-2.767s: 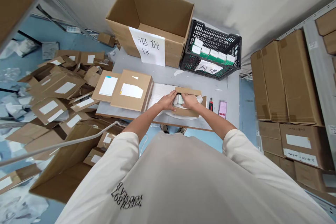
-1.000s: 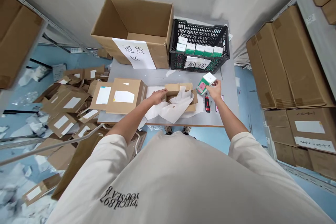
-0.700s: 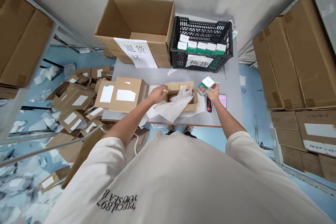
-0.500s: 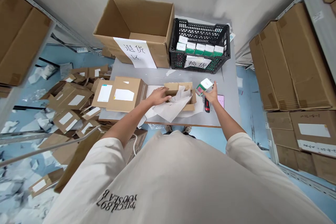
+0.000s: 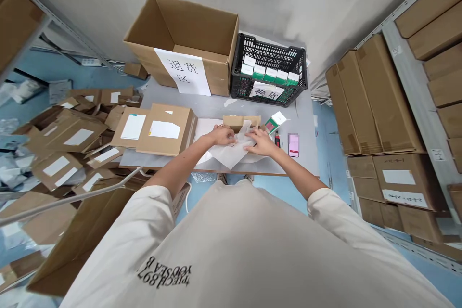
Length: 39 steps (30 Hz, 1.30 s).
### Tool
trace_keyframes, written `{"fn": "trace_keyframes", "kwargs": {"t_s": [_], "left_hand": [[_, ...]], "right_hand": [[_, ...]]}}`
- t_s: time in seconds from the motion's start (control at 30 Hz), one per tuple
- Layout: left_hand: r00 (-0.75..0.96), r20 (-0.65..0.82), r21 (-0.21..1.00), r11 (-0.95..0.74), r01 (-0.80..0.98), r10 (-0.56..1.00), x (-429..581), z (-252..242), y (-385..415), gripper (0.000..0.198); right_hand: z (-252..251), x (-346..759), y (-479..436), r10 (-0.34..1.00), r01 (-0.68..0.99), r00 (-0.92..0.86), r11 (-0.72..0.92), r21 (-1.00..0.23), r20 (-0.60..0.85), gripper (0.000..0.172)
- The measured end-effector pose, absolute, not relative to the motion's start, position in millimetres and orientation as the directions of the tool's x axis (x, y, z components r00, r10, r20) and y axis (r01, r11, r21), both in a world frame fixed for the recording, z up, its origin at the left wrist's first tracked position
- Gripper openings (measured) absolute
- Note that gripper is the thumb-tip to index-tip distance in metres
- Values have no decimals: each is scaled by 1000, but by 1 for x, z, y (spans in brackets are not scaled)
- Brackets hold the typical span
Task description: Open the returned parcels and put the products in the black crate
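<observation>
A small open carton (image 5: 236,120) lies on the table before me, with a sheet of white wrapping paper (image 5: 228,155) spilling over its front. My left hand (image 5: 224,135) is at the carton's left side, its fingers curled onto the paper. On the right side, my right hand (image 5: 261,143) reaches over the paper, thumb and fingers apart and touching it. The inside of the carton is mostly hidden by paper and hands. Just beyond my right hand a green and white box (image 5: 276,121) stands tilted in view. A red and black box cutter (image 5: 277,139) lies beside it.
A phone (image 5: 293,146) lies at the right. Behind stand a large open cardboard box (image 5: 212,74) and a black plastic crate (image 5: 236,86) holding several green and white boxes. Closed cartons (image 5: 169,142) sit at the left. Discarded boxes (image 5: 74,137) cover the floor; shelved cartons (image 5: 382,101) stand right.
My right hand has let go of the green and white box and moved left onto the wrapping paper. My left hand's fingers have curled in on the paper. The view has shifted slightly.
</observation>
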State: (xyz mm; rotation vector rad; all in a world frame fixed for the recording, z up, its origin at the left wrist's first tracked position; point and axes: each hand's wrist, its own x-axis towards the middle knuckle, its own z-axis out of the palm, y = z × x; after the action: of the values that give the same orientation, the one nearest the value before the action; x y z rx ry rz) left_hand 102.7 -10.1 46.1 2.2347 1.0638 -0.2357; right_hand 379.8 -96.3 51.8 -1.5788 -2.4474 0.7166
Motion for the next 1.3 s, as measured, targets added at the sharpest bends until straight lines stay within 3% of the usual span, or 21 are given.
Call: {"fn": "trace_keyframes", "kwargs": {"t_s": [0.13,0.33,0.53,0.67,0.77,0.87,0.97,1.03,1.13,1.3], "left_hand": [[646,-335,501,-452,738,686,99,46,-10,61],[666,-215,477,-518,710,715,91,47,-20,55],[752,-226,398,-646,652,619,103,36,-40,45],[755,-301,432,-623,652,582,109,24,-49,48],[678,-290,423,-545,724,676,108,21,-51,52],[572,-239,421,-447,789,785,101,25,-49,58],[456,-192,457,-332,825,869,93,34,-43,68],[431,-130,471,-327,819,893,87,39,-40,69],[531,-110,451,-434,780,840,82,43,-39,57],[676,-238,463,-531,710,697,93,32,-49,51]], "right_hand": [[51,360,-89,876,892,-399,302,-336,-272,29],[56,353,-67,956,980,-108,56,-190,-272,48],[40,340,-67,910,985,-159,121,-122,-384,50],[33,346,-76,807,941,-338,274,-199,-485,50],[36,363,-89,859,913,-384,299,-276,-338,54],[38,385,-106,959,922,-256,205,-329,-121,52],[33,405,-123,997,903,-71,51,-426,-31,57],[26,414,-130,998,852,16,-43,-522,-56,64],[16,419,-135,987,757,72,-149,-636,-146,70],[13,410,-135,972,757,-94,-70,-650,-214,66]]}}
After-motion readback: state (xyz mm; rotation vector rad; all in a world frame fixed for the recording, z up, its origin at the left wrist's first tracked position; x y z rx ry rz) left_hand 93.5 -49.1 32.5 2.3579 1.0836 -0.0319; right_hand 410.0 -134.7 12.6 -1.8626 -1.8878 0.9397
